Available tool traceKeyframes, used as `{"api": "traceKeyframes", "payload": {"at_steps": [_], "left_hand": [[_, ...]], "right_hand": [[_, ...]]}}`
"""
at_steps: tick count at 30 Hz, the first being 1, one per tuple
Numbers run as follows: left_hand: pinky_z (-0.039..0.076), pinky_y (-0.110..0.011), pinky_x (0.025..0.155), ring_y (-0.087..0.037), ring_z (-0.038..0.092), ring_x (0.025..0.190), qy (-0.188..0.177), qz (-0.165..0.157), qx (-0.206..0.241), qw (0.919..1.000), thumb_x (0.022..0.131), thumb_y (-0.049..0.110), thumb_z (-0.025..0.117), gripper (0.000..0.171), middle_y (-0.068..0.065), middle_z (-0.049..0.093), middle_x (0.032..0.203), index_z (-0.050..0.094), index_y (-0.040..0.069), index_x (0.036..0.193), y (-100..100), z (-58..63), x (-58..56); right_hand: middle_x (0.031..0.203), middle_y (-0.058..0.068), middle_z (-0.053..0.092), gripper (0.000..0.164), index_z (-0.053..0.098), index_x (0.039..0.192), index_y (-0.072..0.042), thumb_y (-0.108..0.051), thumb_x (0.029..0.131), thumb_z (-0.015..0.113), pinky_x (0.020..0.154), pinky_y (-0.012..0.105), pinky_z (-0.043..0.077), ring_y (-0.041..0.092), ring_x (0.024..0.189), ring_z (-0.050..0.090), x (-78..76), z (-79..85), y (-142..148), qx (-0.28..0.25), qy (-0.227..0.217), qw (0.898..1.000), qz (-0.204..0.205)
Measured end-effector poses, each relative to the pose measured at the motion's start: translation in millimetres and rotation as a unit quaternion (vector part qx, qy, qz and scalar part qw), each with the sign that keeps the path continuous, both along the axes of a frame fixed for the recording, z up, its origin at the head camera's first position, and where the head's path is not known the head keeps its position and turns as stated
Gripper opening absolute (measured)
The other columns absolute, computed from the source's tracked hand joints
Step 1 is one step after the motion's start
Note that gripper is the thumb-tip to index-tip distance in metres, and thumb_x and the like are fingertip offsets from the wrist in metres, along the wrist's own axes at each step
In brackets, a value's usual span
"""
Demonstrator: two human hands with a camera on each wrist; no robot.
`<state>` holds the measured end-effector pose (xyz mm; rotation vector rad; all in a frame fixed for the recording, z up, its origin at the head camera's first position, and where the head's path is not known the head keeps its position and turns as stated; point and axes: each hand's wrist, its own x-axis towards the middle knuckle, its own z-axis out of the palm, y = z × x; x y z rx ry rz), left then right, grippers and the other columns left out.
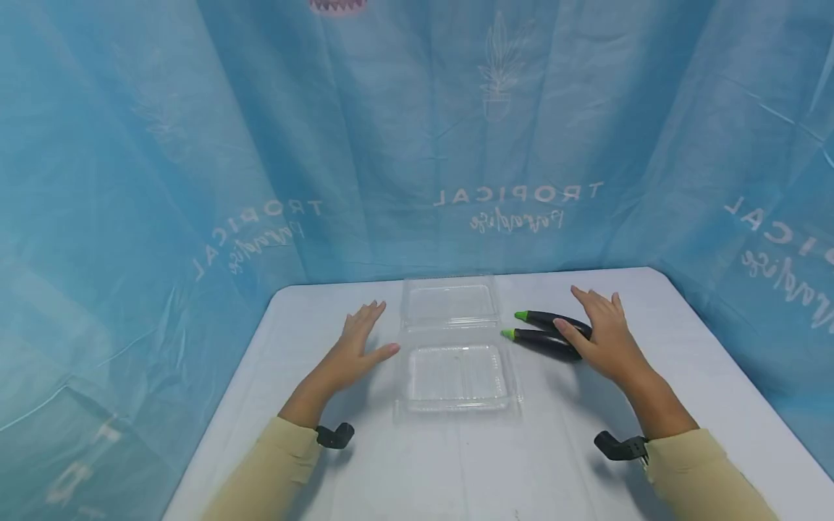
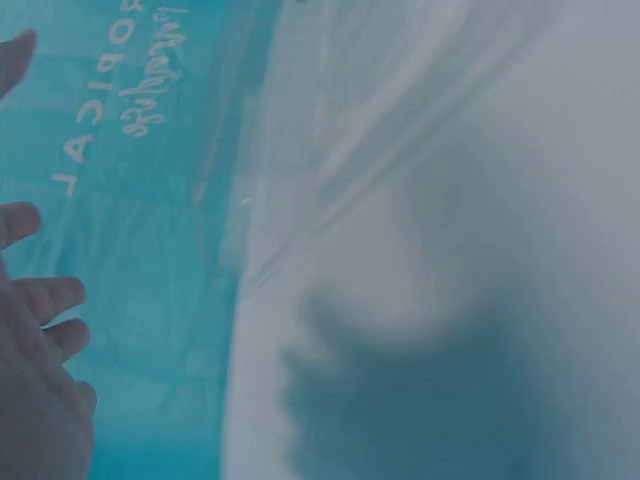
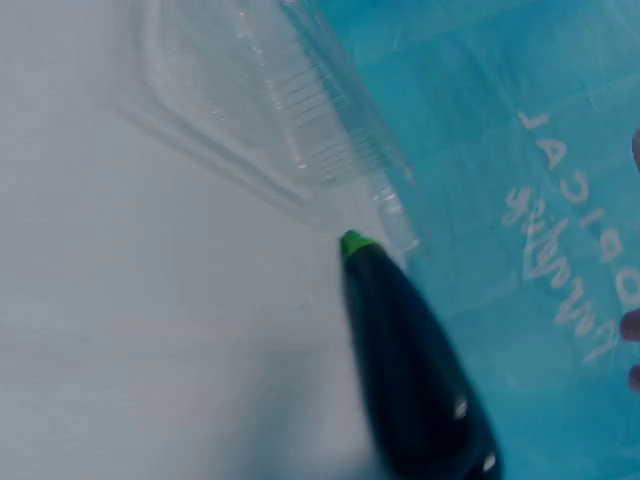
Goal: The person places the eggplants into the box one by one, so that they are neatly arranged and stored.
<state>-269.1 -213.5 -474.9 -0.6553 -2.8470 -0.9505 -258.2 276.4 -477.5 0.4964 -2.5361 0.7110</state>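
Observation:
A clear plastic clamshell box lies opened out on the white table, its second half folded back toward the curtain. To its right lie two dark eggplants with green tips, a nearer eggplant and a farther eggplant, side by side. My right hand hovers at their right ends with fingers spread, overlapping them in the head view. In the right wrist view one eggplant points at the box, and only fingertips show at the edge. My left hand is held left of the box, fingers spread, holding nothing.
The white table has rounded far corners. A blue curtain with mirrored lettering hangs behind it and on both sides. Each wrist wears a black camera mount, the left mount and the right mount.

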Motion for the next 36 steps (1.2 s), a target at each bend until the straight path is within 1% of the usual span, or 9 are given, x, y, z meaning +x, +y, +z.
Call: {"api": "traceKeyframes", "payload": {"at_steps": [3,5,8,14,18,21,27,29,36], "left_hand": [[0.011,-0.065,0.125,-0.032,0.013,0.159,-0.063,0.036,0.11,0.9913,0.098,0.061,0.066,0.089,-0.006,0.021,0.173,0.026,0.024,0.169,5,-15.1,6.5],[0.016,-0.064,0.124,-0.033,0.017,0.158,-0.09,0.054,0.179,0.9782,0.097,0.061,0.068,0.09,-0.007,0.025,0.172,0.029,0.022,0.168,9,-25.7,10.6],[0.02,-0.054,0.126,-0.033,0.022,0.156,-0.108,0.046,0.264,0.9574,0.1,0.049,0.072,0.085,-0.01,0.029,0.17,0.031,0.015,0.166,12,-41.2,16.1],[0.029,-0.035,0.123,-0.031,0.031,0.153,-0.124,-0.01,0.333,0.9346,0.099,0.009,0.075,0.077,-0.014,0.036,0.166,0.033,0.007,0.163,13,-61.8,28.1],[0.031,-0.031,0.121,-0.034,0.031,0.153,-0.152,-0.059,0.377,0.9118,0.092,-0.007,0.076,0.082,-0.017,0.035,0.166,0.034,0.004,0.162,11,-66.2,37.3],[0.03,-0.031,0.121,-0.035,0.028,0.154,-0.164,-0.09,0.392,0.901,0.087,-0.012,0.078,0.085,-0.018,0.034,0.166,0.036,0.001,0.16,11,-67.4,41.1],[0.03,-0.031,0.121,-0.033,0.027,0.155,-0.167,-0.101,0.371,0.908,0.083,-0.01,0.084,0.087,-0.016,0.035,0.166,0.04,-0.001,0.157,12,-68.4,43.3],[0.03,-0.03,0.121,-0.032,0.027,0.155,-0.172,-0.096,0.366,0.9094,0.082,-0.01,0.085,0.088,-0.015,0.035,0.166,0.04,-0.001,0.157,12,-69.0,44.1],[0.028,-0.029,0.122,-0.03,0.025,0.156,-0.176,-0.1,0.351,0.9141,0.085,-0.008,0.084,0.086,-0.012,0.032,0.168,0.04,0.001,0.159,10,-71.9,44.5]], "right_hand": [[0.142,0.028,0.058,0.065,0.055,0.148,0.004,-0.036,0.1,0.073,0.12,0.069,0.02,0.05,0.135,0.046,7.4,-12.6,5,-0.058,0.029,0.998,-0.015],[0.134,0.026,0.064,0.056,0.062,0.141,0.004,-0.029,0.098,0.076,0.109,0.07,0.032,0.049,0.129,0.05,12.0,-19.8,7,-0.094,0.04,0.994,-0.023],[0.128,0.025,0.068,0.045,0.069,0.132,0.003,-0.023,0.096,0.078,0.093,0.067,0.04,0.046,0.121,0.052,18.5,-30.7,9,-0.138,0.031,0.989,-0.041],[0.13,0.025,0.066,0.041,0.071,0.129,0.0,-0.028,0.099,0.077,0.092,0.061,0.047,0.043,0.12,0.054,29.0,-50.6,16,-0.182,-0.061,0.979,-0.071],[0.134,0.024,0.063,0.045,0.069,0.129,-0.002,-0.034,0.099,0.078,0.097,0.06,0.047,0.043,0.125,0.053,34.4,-59.3,21,-0.191,-0.115,0.972,-0.079],[0.134,0.019,0.064,0.041,0.07,0.124,-0.003,-0.032,0.097,0.08,0.095,0.051,0.048,0.038,0.125,0.055,35.5,-64.8,22,-0.184,-0.12,0.973,-0.071],[0.132,0.016,0.065,0.036,0.07,0.117,-0.004,-0.022,0.091,0.087,0.095,0.058,0.049,0.038,0.123,0.056,32.0,-72.5,25,-0.187,-0.098,0.976,-0.05],[0.132,0.018,0.064,0.038,0.07,0.119,-0.004,-0.021,0.089,0.088,0.095,0.065,0.049,0.041,0.124,0.055,29.4,-75.0,27,-0.188,-0.097,0.976,-0.045],[0.136,0.025,0.061,0.05,0.068,0.129,-0.004,-0.02,0.087,0.09,0.096,0.065,0.048,0.046,0.124,0.054,20.4,-79.9,28,-0.17,-0.112,0.978,-0.052]]}}
